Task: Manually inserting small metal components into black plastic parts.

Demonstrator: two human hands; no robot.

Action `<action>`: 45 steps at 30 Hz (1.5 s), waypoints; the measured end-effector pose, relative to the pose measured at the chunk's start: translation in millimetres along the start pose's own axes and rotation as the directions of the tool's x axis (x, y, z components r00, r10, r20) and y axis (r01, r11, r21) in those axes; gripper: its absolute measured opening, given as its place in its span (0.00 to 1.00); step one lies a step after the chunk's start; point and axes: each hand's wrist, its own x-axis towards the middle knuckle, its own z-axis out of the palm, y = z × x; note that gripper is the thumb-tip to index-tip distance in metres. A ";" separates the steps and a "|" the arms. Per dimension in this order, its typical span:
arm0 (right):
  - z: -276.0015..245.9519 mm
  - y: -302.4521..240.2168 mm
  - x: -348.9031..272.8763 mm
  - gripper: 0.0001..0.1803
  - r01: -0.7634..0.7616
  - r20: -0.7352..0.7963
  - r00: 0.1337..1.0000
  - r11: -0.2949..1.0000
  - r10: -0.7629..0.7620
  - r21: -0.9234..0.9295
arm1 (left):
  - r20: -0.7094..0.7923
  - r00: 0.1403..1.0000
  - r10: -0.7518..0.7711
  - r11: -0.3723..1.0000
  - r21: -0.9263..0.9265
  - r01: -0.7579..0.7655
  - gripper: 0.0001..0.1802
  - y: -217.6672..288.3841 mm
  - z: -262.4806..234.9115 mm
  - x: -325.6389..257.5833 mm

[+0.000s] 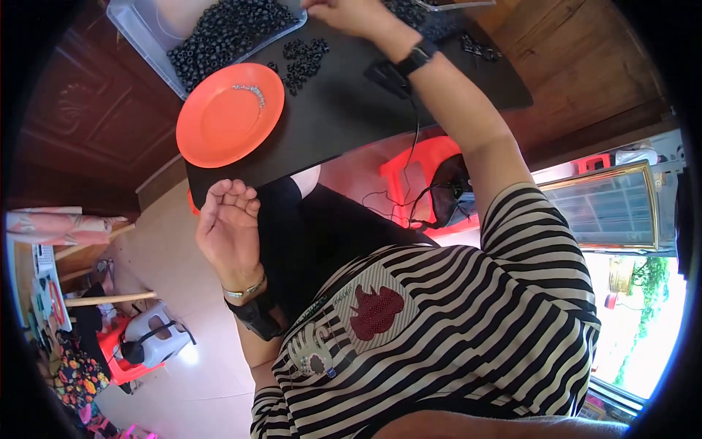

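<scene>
My left hand (232,227) is palm up in front of the table's near edge, its fingers slightly curled and apart, and nothing lies in it. It is nearest to an orange plate (201,132), which holds a thin curved row of small silvery pieces (252,94). At the top edge of the view my right hand (347,13) reaches over the table with its fingers pinched together. Whatever is between those fingertips is too small to make out. Beside it stands a clear plastic bin (170,72) heaped with small black ring-like parts (227,40).
Loose black parts (303,62) lie on the dark table (344,102). Another clear container (457,6) is partly behind my right forearm, with more black pieces (479,47) near it. A red stool (398,172) bearing a black bag (450,190) and cables stands beyond the table's edge.
</scene>
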 end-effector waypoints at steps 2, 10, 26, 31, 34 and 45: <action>32.4 9.8 1.9 0.10 -0.035 0.121 0.992 0.999 0.031 0.031 | -0.016 1.000 -0.013 1.000 -0.004 0.013 0.13 -2.1 -0.4 -0.8; 112.5 23.6 19.6 0.15 0.003 0.528 0.849 0.998 0.030 -0.061 | -0.062 0.997 -0.043 0.999 -0.016 0.042 0.13 -5.9 -4.0 -0.3; 103.1 21.7 -1.2 0.12 -0.012 0.459 0.888 0.998 -0.015 0.057 | 0.042 0.998 0.040 0.970 0.236 -0.049 0.16 10.8 8.0 26.0; 90.0 9.5 4.4 0.16 -0.016 0.586 0.809 0.999 0.032 -0.033 | 0.031 0.999 0.042 0.966 0.256 -0.049 0.16 9.0 3.0 26.3; 54.8 5.0 8.3 0.12 -0.102 0.539 0.842 0.983 0.004 0.152 | 0.023 1.000 0.021 0.974 0.225 -0.025 0.15 10.7 3.8 26.4; 65.0 -48.1 26.2 0.12 -0.196 0.729 0.546 0.909 0.413 -0.368 | 0.030 0.999 0.039 0.964 0.261 -0.045 0.16 14.0 3.6 23.4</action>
